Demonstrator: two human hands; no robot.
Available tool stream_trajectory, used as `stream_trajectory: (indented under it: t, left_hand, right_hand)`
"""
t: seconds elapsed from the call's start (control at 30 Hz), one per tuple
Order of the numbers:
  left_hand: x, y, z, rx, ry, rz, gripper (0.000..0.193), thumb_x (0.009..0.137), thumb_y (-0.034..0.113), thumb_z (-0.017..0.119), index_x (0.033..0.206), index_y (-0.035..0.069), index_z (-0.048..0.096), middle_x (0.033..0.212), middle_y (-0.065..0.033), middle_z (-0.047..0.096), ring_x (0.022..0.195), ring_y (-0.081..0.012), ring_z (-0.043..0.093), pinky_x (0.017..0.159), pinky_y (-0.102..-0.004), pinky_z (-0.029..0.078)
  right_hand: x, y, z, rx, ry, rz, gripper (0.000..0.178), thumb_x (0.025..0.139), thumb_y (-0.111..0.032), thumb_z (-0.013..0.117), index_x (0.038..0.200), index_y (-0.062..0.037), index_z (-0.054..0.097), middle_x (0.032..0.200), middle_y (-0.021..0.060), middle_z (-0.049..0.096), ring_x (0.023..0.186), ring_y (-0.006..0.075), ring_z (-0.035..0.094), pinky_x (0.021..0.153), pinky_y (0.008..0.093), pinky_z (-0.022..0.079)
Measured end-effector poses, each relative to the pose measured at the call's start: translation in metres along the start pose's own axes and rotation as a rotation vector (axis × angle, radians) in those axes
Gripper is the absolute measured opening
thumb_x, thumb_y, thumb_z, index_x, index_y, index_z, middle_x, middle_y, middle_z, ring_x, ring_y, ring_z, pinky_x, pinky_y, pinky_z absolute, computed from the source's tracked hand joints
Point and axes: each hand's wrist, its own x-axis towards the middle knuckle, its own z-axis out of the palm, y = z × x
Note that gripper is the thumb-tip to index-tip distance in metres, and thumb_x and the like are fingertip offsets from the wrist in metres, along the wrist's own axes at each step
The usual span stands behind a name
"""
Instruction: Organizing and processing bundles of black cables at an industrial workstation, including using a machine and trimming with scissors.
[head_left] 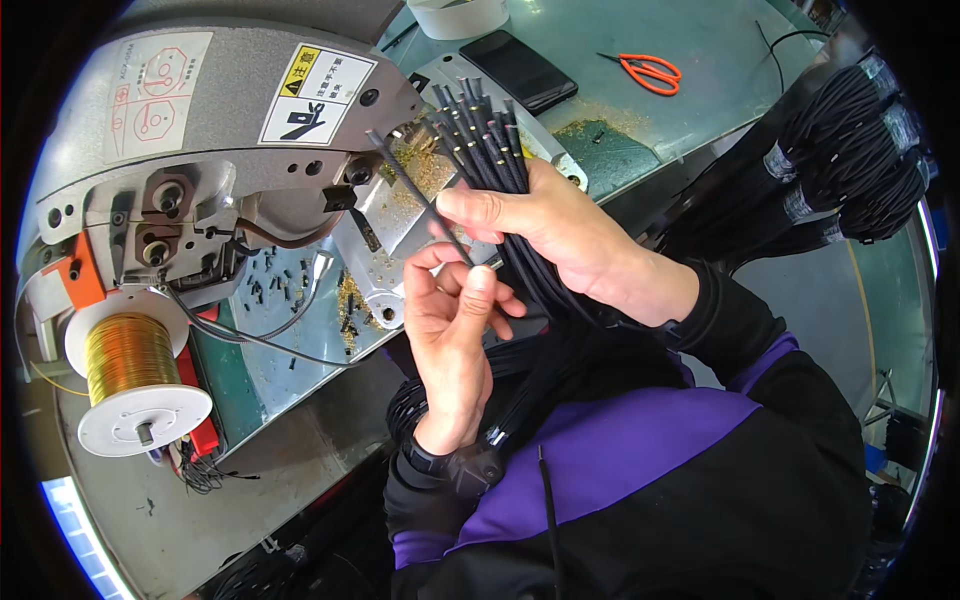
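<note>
My right hand [545,215] is closed round a thick bundle of black cords [490,150]. Their cut ends point up and away, and a few carry small brass-coloured bands. One single black cord [405,178] stands apart from the bundle, slanting up and left toward the machine. Lower down, my left hand [455,325] pinches that cord between thumb and fingers. My right thumb lies close to the same cord; whether it presses on it I cannot tell. The rest of the bundle hangs down over my lap, partly hidden by my hands and sleeves.
A grey machine [230,110] stands at the left, with a spool of brass-coloured wire [132,365] below it. Black offcuts [275,285] litter the bench. Behind are a phone [520,72], orange-handled scissors [650,73] and a white roll [455,15]. Bundled black cords [840,150] hang at right.
</note>
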Motion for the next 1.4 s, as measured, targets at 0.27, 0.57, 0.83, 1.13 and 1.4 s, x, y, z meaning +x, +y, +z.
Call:
stream_trajectory:
  t: [0.27,0.57,0.83,1.13,1.4]
  left_hand:
    - [-0.007,0.006,0.003,-0.024,-0.161,-0.123,0.027,0.084,0.013,0.053,0.104,0.004,0.037,0.071,-0.0061,0.054,0.061,-0.0138,0.056,0.047,-0.0187,0.04]
    - [-0.003,0.003,-0.006,-0.088,0.015,0.07,0.027,0.086,0.021,0.049,0.105,0.004,0.038,0.078,-0.0104,0.055,0.068,-0.0171,0.055,0.055,-0.023,0.042]
    - [-0.007,0.004,-0.01,-0.036,0.035,0.087,0.023,0.086,0.018,0.048,0.103,0.004,0.04,0.078,-0.0095,0.055,0.067,-0.0171,0.055,0.054,-0.023,0.042]
    - [-0.035,-0.03,-0.041,0.298,-0.1,-0.208,0.021,0.085,0.015,0.05,0.101,0.001,0.046,0.081,-0.0085,0.055,0.073,-0.0133,0.054,0.06,-0.0223,0.043]
    - [-0.1,-0.118,-0.091,1.224,-0.607,-0.257,0.03,0.079,0.014,0.057,0.103,-0.003,0.05,0.083,-0.0152,0.057,0.083,-0.022,0.057,0.075,-0.0287,0.043]
  right_hand:
    - [-0.01,-0.002,-0.001,-0.084,-0.028,-0.003,0.023,0.077,-0.024,0.06,0.07,-0.0044,0.051,0.06,-0.0012,0.047,0.06,0.0062,0.048,0.054,0.0206,0.039]
    - [0.007,-0.005,0.001,0.035,0.108,-0.053,0.02,0.077,-0.022,0.06,0.067,-0.0063,0.052,0.065,0.0008,0.051,0.065,0.0052,0.046,0.057,0.0184,0.035]
    - [0.027,0.006,-0.001,0.116,0.111,-0.017,0.022,0.078,-0.025,0.057,0.068,-0.0058,0.051,0.066,0.0009,0.051,0.063,0.0062,0.045,0.057,0.0191,0.034]
    - [-0.043,-0.054,-0.142,-0.593,0.439,-0.845,0.021,0.083,-0.019,0.05,0.083,0.0008,0.055,0.079,0.004,0.055,0.07,0.0097,0.049,0.067,0.0232,0.039]
    - [-0.147,-0.036,-0.169,-0.801,0.489,-0.348,0.027,0.087,-0.023,0.043,0.088,0.0,0.057,0.081,0.0037,0.057,0.07,0.0076,0.05,0.066,0.0201,0.041]
